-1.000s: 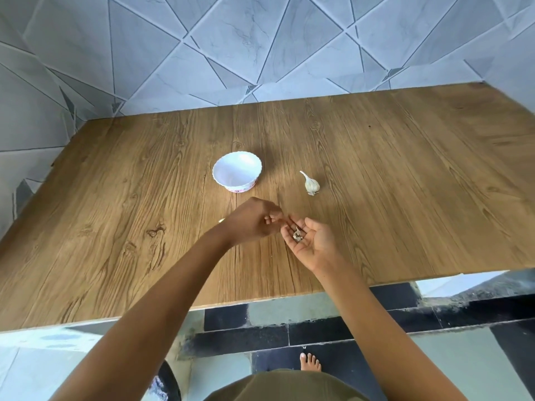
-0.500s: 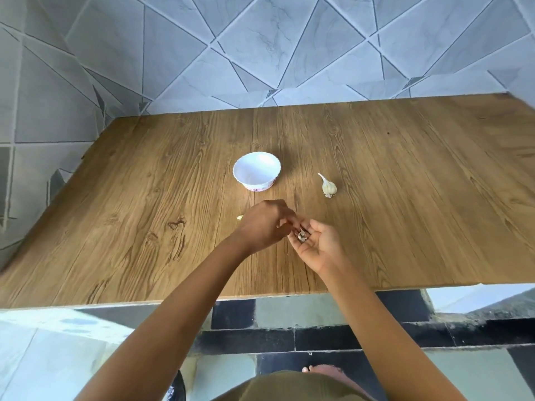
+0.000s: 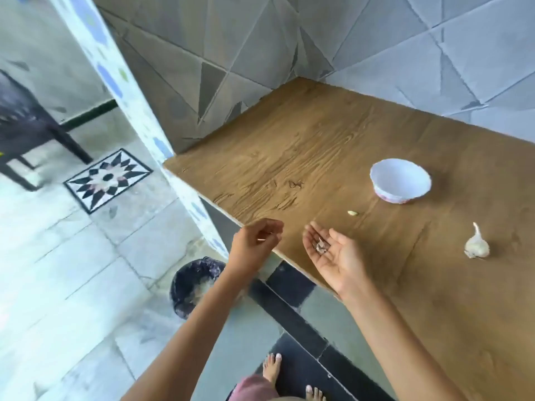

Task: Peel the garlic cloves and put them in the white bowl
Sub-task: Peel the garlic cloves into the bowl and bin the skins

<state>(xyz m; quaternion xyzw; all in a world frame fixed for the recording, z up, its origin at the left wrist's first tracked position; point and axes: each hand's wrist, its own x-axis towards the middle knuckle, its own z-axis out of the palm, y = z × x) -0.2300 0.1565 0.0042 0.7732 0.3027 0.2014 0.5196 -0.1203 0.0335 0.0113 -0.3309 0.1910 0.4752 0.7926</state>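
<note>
The white bowl point(image 3: 400, 180) stands on the wooden table point(image 3: 304, 146). A garlic bulb point(image 3: 476, 246) lies to its right, nearer the front. A small peeled clove point(image 3: 352, 213) lies on the table below the bowl's left side. My right hand point(image 3: 333, 256) is palm up over the table's front edge, fingers straight, with bits of garlic skin point(image 3: 320, 246) lying in the palm. My left hand point(image 3: 254, 247) hovers past the table's edge, fingers curled, pinching what looks like a thin sliver of skin.
A dark round bin point(image 3: 194, 282) stands on the floor below my left hand. A tiled pillar point(image 3: 130, 91) rises at the table's left corner. A dark chair point(image 3: 26, 125) stands at far left. My bare feet point(image 3: 272, 369) are on the floor.
The view has swung left and tilted. My left hand has moved away from my right palm to the left, out past the table's edge above the bin. My right hand stays open, palm up.
</note>
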